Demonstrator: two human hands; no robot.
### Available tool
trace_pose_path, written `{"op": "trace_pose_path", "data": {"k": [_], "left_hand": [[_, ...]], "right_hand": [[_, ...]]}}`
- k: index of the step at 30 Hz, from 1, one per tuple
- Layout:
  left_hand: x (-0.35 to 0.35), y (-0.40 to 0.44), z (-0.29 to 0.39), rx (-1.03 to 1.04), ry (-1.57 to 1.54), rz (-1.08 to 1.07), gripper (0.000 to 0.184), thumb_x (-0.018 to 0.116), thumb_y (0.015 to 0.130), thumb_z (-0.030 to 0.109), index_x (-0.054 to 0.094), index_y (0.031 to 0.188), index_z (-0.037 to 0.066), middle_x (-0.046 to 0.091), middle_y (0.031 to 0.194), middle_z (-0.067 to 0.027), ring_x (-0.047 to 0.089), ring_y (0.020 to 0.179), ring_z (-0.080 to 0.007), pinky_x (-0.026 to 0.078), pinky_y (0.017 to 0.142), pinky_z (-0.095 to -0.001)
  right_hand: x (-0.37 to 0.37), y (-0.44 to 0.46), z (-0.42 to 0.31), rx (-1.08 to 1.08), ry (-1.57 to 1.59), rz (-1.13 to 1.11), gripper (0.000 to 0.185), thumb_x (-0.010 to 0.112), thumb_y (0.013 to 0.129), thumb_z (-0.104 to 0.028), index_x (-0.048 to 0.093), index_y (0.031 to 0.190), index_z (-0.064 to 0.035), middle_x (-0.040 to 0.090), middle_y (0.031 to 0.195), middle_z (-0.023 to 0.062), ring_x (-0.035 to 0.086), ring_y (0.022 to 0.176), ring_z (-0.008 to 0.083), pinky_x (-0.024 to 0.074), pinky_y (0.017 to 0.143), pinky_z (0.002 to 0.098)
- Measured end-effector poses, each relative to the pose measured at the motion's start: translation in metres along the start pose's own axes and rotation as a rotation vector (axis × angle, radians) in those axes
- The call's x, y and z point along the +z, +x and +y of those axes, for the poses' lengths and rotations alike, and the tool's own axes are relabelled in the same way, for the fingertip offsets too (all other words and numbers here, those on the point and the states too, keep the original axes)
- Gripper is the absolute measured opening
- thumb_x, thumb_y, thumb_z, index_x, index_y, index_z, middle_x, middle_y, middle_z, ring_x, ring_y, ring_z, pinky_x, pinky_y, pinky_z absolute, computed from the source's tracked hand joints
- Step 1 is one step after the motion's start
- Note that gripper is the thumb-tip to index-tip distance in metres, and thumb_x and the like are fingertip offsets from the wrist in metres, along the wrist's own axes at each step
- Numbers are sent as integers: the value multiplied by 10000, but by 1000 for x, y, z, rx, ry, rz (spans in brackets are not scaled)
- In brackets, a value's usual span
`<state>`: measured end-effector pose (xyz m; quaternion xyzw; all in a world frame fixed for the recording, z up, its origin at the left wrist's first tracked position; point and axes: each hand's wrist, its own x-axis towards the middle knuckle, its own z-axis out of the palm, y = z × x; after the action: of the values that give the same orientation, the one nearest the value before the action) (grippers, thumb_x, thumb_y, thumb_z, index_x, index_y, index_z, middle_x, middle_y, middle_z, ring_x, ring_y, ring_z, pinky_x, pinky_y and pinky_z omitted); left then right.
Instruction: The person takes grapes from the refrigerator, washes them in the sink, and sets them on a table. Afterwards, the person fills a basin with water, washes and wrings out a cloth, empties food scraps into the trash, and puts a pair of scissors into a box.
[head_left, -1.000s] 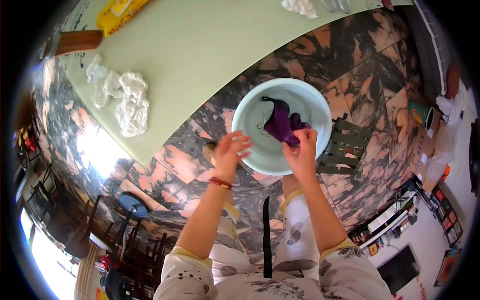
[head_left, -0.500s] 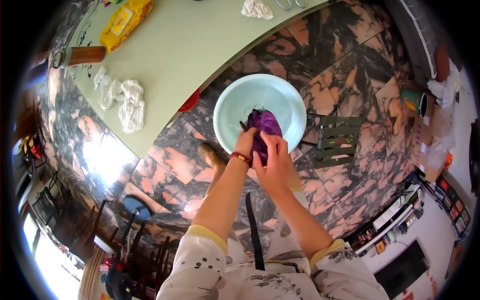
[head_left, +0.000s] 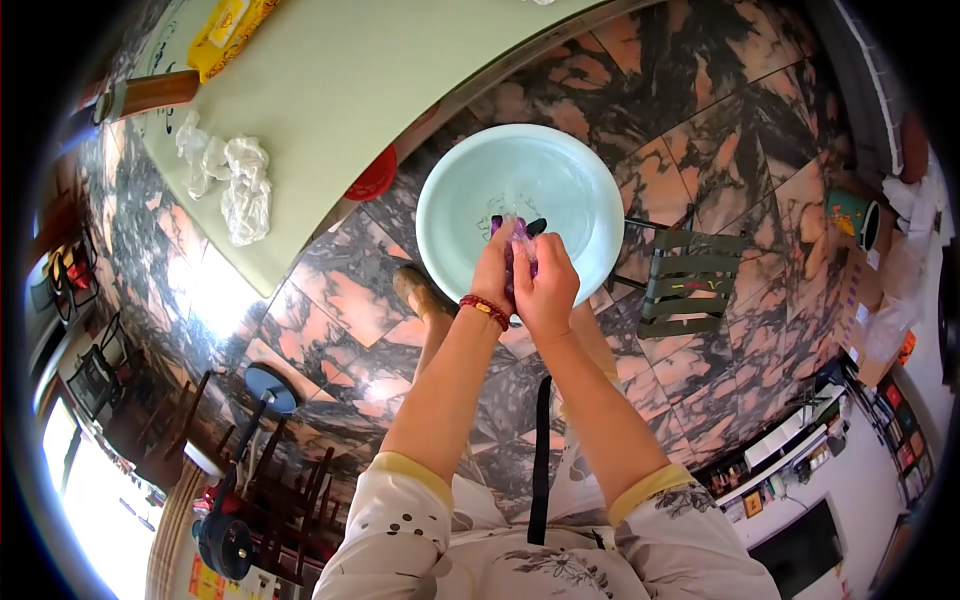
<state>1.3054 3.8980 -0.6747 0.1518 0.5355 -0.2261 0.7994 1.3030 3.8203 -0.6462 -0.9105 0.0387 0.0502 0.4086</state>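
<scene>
A light blue basin (head_left: 428, 205) with clear water in it stands before me. Over its near side, both hands squeeze a wet purple cloth (head_left: 519, 229) with black parts; its exact kind does not show. My left hand (head_left: 491, 270), with a red beaded bracelet at the wrist, is closed round the cloth's left side. From the right, my right hand (head_left: 548, 284) presses against it with fingers curled. Most of the cloth is hidden between the palms, and water glistens at its far end.
A pale green table (head_left: 350, 110) on the left bears crumpled plastic (head_left: 245, 190), a brown bottle (head_left: 155, 93) and a yellow wipes pack (head_left: 228, 35). A red basin (head_left: 374, 176) shows under its edge. Right of the blue basin is a slatted green stool (head_left: 690, 285).
The cloth was spread wider over my hands and is now bunched small between them. My hands have come closer together and risen slightly in view. The camera view has shifted a little.
</scene>
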Motion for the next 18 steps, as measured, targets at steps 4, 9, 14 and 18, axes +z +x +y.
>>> {"op": "trace_pose_path", "data": {"k": [4, 9, 14, 18], "left_hand": [[-10, 16, -10, 108, 76, 190, 287, 507, 934, 342, 588, 962, 68, 613, 868, -34, 587, 768, -164, 493, 677, -317], [-34, 9, -6, 201, 176, 223, 552, 578, 900, 439, 451, 1273, 54, 555, 1201, -86, 548, 1068, -239, 472, 851, -412], [-48, 1, 7, 130, 503, 326, 737, 579, 908, 429, 235, 1480, 116, 280, 1500, -96, 424, 1268, -326, 398, 991, -479], [-61, 25, 3, 341, 894, 419, 758, 586, 909, 393, 187, 1498, 132, 264, 1505, -133, 382, 1310, -329, 381, 1017, -445]], "right_hand": [[8, 13, 20, 152, 17, -124, 280, 502, 948, -256, 515, 783, -29, 589, 781, 172, 565, 685, 404, 440, 591, 466], [6, 31, 53, 195, 43, -338, 144, 561, 922, -182, 547, 998, -60, 586, 1041, 131, 591, 906, 323, 474, 707, 396], [13, 32, 87, -3, -116, -231, 633, 677, 846, -228, 361, 1381, -109, 346, 1358, 230, 488, 1140, 418, 479, 864, 457], [25, 16, 102, 84, -307, -383, 846, 743, 766, -192, 254, 1447, -79, 319, 1351, 271, 400, 1207, 435, 453, 901, 490]]}}
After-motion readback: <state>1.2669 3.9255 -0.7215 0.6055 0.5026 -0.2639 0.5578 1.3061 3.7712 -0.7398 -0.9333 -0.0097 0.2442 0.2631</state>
